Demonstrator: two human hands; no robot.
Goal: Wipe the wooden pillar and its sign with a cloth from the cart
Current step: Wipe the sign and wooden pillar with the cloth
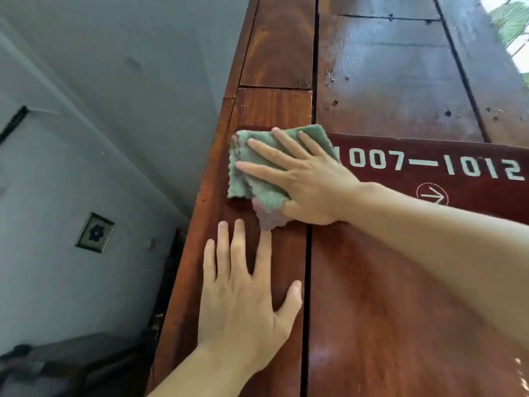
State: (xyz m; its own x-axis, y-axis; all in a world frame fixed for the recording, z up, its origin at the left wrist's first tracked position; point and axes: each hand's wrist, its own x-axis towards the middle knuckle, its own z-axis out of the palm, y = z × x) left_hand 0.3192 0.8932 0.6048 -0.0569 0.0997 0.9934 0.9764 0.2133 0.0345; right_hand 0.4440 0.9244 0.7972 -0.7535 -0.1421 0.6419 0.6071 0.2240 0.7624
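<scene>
A wooden pillar (357, 296) and its sign (429, 173) are being wiped.
A green cloth (257, 167) is pressed flat by the right hand (312, 184), seemingly over the sign's left end; the left hand (246, 305) is laid open below.

My right hand (309, 179) and the cloth (257, 173) cover the sign (429, 179) at its left end. The frame's right edge crops the sign's far end.

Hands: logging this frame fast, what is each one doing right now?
Left hand: open, flat on the pillar, holding nothing.
Right hand: open, fingers spread, pressing the cloth onto the sign.
</scene>
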